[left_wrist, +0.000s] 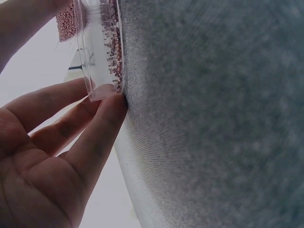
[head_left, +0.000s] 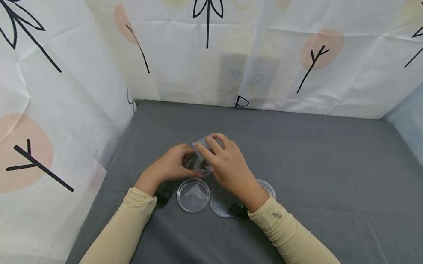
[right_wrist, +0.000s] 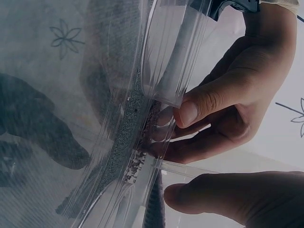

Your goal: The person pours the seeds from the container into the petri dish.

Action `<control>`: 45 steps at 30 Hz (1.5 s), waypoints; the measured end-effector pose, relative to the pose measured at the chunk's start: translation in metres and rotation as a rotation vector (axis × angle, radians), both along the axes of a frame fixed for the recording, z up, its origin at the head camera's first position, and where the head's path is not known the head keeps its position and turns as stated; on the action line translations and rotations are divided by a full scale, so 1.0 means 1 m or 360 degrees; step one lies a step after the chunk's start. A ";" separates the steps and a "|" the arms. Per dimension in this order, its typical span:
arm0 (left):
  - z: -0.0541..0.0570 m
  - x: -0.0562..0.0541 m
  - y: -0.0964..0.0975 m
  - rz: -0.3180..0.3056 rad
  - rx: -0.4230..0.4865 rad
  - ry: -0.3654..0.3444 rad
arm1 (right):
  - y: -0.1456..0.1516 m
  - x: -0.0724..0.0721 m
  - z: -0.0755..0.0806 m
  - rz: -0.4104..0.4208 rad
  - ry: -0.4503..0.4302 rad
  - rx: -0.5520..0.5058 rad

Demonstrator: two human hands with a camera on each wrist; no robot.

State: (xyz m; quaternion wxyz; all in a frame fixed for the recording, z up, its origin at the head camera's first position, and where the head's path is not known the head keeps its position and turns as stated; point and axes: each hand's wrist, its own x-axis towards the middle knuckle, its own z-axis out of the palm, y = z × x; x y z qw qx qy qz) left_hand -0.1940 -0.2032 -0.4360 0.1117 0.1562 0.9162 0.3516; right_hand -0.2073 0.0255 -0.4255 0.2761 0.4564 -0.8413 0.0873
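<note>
1. One left hand (head_left: pixel 171 162) is grasping a clear round dish (left_wrist: pixel 100 57), its thumb and fingertips pinching the near end of the wall.
2. Reddish-brown pieces (left_wrist: pixel 115 54) are lying along the bottom of that dish, just beyond the left fingertips. Whether the base is touching the grey cloth (head_left: pixel 323 169) is not clear.
3. The right hand (head_left: pixel 227 161) is reaching over the same dish from the other side, its fingers curling about a clear plastic packet (head_left: pixel 198 143); the exact fingertip contact is partly hidden.
4. A reddish mass (left_wrist: pixel 66 23) is showing just under the right fingers in the left wrist view, above the dish wall.
5. A second dish (head_left: pixel 193 199) is resting just below the left thumb, on the person's side.
6. A third dish (head_left: pixel 220 204) is sitting just beside it, below the right palm; contact between the two is not confirmable.
7. A fourth dish (head_left: pixel 269 188) is lying behind the right wrist, well back from those fingertips and partly covered.
8. Black wrist devices (head_left: pixel 163 196) are sitting behind both sets of fingers, at the wrists.
9. Cream sleeves (head_left: pixel 129 226) are covering both forearms, well behind the fingers.
10. A patterned white curtain (head_left: pixel 172 67) is hanging beyond the fingertips, well apart.
</note>
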 end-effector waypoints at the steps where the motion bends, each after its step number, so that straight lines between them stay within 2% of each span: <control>1: 0.000 0.000 0.000 -0.0001 0.0001 -0.0001 | 0.000 0.000 0.000 -0.0001 -0.0001 -0.0001; 23: 0.000 -0.001 -0.001 -0.0001 0.0013 0.0017 | 0.001 0.001 0.002 -0.0029 -0.0073 0.0036; 34: -0.001 -0.002 -0.001 -0.0014 0.0010 0.0024 | 0.002 -0.001 0.001 0.0009 -0.0045 -0.0032; 39: -0.002 -0.003 0.000 -0.0028 0.0002 0.0040 | 0.005 -0.002 0.000 -0.0027 -0.0070 -0.0056; 45: -0.002 -0.002 0.000 0.0003 0.0012 0.0006 | 0.009 -0.004 0.000 -0.0115 -0.0081 -0.0055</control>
